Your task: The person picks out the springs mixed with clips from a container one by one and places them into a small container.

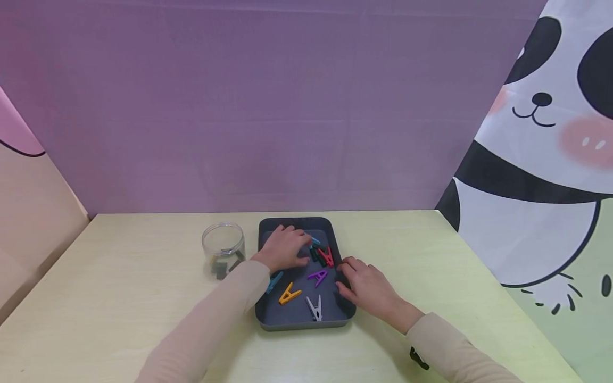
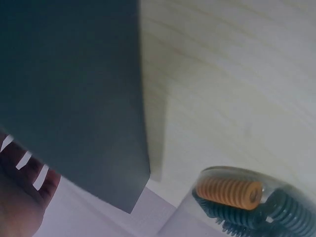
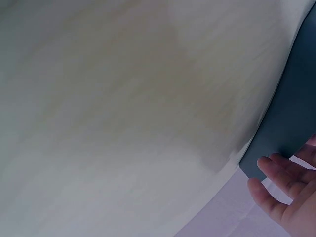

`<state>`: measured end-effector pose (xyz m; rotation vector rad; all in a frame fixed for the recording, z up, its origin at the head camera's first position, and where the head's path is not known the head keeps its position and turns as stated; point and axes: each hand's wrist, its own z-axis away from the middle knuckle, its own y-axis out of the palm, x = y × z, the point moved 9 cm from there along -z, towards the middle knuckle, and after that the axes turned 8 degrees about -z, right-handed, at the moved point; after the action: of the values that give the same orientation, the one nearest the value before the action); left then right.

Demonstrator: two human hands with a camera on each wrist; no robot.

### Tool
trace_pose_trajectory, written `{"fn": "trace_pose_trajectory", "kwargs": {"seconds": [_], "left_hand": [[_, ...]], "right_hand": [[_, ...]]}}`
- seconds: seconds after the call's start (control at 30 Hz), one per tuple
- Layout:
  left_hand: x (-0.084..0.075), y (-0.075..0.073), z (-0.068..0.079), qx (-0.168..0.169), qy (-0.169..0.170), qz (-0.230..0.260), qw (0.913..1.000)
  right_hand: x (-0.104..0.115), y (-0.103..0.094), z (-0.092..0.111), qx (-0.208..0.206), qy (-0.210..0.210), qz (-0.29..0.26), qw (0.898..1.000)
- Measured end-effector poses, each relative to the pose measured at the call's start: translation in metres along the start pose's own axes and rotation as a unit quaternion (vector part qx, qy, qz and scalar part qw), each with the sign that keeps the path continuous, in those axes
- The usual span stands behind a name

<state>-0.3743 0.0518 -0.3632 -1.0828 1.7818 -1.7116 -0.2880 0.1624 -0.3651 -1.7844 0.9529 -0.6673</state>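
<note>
A dark grey tray [image 1: 297, 322] holds several spring-clamp-like plastic clips: a red clip [image 1: 327, 257], a purple clip [image 1: 318, 277], a yellow clip [image 1: 289, 294], a white clip [image 1: 314, 308] and a blue clip [image 1: 274, 282]. Small dark green pieces [image 1: 314, 254] lie by the red one, with a light blue piece [image 1: 315, 241] behind them. My left hand [image 1: 286, 249] reaches over the tray's far half, fingers loosely bent; nothing shows in it. At the right rim, my right hand [image 1: 366, 284] touches the tray; in the right wrist view its fingers [image 3: 279, 175] lie against the outer wall.
A clear round jar [image 1: 223, 239] stands left of the tray. Inside it the left wrist view shows an orange coil spring [image 2: 229, 192] and several dark green ones. A purple backdrop [image 1: 268, 106] closes off the table's far edge. A black item [image 1: 419, 359] shows by the right sleeve.
</note>
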Motion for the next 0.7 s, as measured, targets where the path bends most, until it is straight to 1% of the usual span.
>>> {"fn": "trace_pose_trajectory", "kwargs": {"seconds": [0.3,0.47,0.7], "left_hand": [[-0.005,0.005,-0.001,-0.007,0.003,-0.005,1.0],[-0.01,0.008,-0.003,-0.011,0.001,-0.025,0.9996],[-0.011,0.015,-0.008,-0.003,-0.004,-0.043,0.999]], "right_hand": [[0.0,0.0,0.001,-0.003,0.001,-0.002,1.0],[0.001,0.0,0.001,-0.004,-0.003,0.005,1.0],[0.002,-0.002,0.001,-0.009,-0.01,0.006,1.0]]}}
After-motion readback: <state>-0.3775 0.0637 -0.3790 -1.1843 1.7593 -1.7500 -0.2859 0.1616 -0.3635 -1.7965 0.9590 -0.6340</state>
